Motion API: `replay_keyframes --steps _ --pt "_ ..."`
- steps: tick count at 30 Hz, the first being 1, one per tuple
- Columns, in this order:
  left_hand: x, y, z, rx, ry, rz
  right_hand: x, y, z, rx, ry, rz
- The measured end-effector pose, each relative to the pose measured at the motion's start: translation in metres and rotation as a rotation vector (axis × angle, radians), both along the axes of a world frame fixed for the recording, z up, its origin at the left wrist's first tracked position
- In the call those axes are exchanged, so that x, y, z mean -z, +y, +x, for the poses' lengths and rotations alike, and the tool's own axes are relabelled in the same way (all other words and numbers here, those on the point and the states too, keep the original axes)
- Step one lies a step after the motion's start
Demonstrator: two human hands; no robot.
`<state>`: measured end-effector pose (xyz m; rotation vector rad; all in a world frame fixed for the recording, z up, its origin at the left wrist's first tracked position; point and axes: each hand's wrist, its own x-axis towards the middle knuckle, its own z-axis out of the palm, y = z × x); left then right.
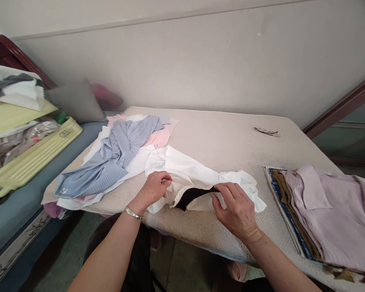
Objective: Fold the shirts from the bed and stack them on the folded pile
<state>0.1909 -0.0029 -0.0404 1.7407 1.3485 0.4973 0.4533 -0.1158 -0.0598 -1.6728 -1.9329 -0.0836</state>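
At frame centre, a white shirt (188, 170) is pinched by the closed left hand (153, 188) and right hand (235, 209) on the table (231, 134).

Two bare forearms are seen, with no sleeves reaching the wrists. A thin silver bracelet (132, 213) is worn on the wrist of the left hand (153, 187). No ring, watch or glove is seen on the right hand (235, 211), and dark clothing is glimpsed below, between the arms.
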Motion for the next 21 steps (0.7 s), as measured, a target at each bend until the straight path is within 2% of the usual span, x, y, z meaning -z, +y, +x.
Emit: replay_keyframes --steps 2,4,7,10,15,18,21 --pt "-0.003 0.001 -0.003 -0.031 -0.025 0.012 -0.003 -0.009 -0.016 0.01 0.103 -0.06" --pt "-0.006 0.001 -0.005 -0.038 -0.042 0.027 -0.003 -0.018 -0.035 0.016 0.267 -0.236" --pt "-0.009 -0.001 -0.007 -0.016 -0.06 0.038 0.002 -0.019 -0.061 -0.007 0.648 -0.475" --pt "-0.013 -0.004 -0.006 0.028 -0.084 0.033 0.009 -0.008 -0.076 -0.026 1.074 -0.526" --pt "-0.019 -0.007 -0.004 0.056 -0.258 -0.043 0.016 0.012 -0.084 0.065 1.711 -0.702" --pt "-0.02 -0.008 -0.004 0.041 -0.345 -0.067 0.014 0.015 -0.084 0.054 1.882 -0.68" --pt "-0.019 -0.007 -0.003 0.013 -0.344 -0.042 0.005 0.015 -0.082 -0.06 1.993 -0.618"
